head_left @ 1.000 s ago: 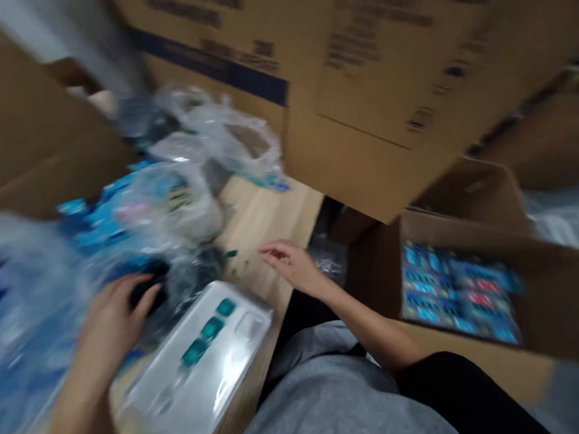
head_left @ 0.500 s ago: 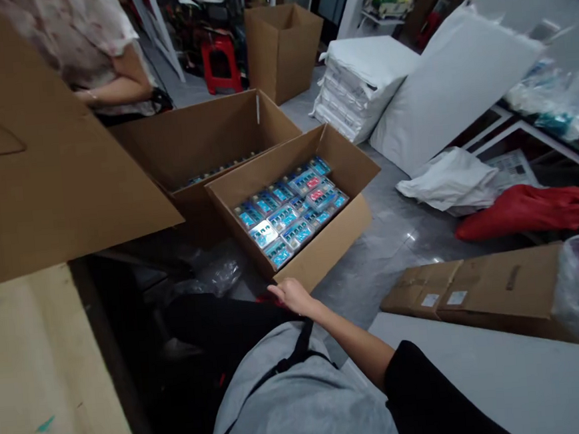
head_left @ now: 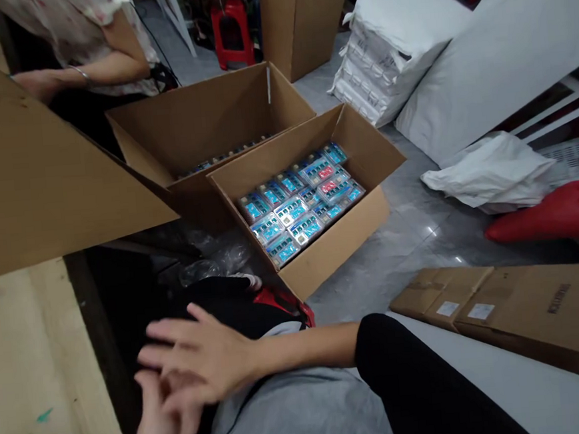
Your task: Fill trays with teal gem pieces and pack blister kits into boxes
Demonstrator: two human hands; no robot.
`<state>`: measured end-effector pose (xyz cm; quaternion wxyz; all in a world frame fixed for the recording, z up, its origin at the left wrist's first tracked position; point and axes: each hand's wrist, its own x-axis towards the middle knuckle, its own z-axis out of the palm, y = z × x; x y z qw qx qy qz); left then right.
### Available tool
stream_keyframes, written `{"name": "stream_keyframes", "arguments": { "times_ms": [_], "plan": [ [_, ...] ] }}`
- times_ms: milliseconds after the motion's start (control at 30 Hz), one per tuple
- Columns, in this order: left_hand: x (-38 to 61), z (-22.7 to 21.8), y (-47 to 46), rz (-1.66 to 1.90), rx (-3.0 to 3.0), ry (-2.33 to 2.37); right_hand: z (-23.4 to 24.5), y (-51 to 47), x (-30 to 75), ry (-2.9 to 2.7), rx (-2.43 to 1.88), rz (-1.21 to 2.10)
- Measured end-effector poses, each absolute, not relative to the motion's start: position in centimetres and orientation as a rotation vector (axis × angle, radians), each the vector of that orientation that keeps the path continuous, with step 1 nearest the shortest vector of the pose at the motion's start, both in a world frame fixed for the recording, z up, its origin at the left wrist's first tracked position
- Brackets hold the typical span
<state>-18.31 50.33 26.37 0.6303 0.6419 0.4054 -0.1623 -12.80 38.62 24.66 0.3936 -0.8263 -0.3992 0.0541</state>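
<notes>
My right hand (head_left: 200, 358) lies low in front of me with its fingers stretched out flat, resting across my left hand (head_left: 163, 424). The left hand shows partly under it, fingers loosely spread, nothing visible in either. Both hover over my lap, by the edge of a wooden table (head_left: 25, 371). On the floor ahead stands an open cardboard box (head_left: 341, 239) filled with several blue and red blister packs (head_left: 299, 206).
A second open box (head_left: 197, 127) stands behind the first, and a taller one (head_left: 304, 15) farther back. Another person (head_left: 85, 39) works at upper left. A cardboard flap (head_left: 41, 183) overhangs the table. White bags (head_left: 486, 168), a red bag (head_left: 554, 213) and flat cartons (head_left: 517, 309) lie at right.
My view swung from the cluttered table to the floor boxes. My right hand drew back from the box's edge to my lap, and my left hand came up beneath it.
</notes>
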Motion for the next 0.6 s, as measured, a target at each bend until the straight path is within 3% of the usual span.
{"name": "stream_keyframes", "arguments": {
  "times_ms": [133,300,433,600],
  "plan": [
    [-14.6,26.9,48.0,-0.545,1.509,0.923,21.9,39.0,-13.4,-1.253,-2.213,-0.03],
    [-12.8,27.0,51.1,-0.355,1.204,0.857,16.0,35.4,-10.1,-0.592,-2.453,0.081],
    [-11.7,22.6,55.0,-0.317,1.333,0.796,12.4,33.0,-6.4,0.169,-2.571,0.379],
    [-12.0,16.3,58.7,-0.378,2.152,0.823,10.0,32.7,-3.3,0.338,-2.554,0.538]
  ]
}}
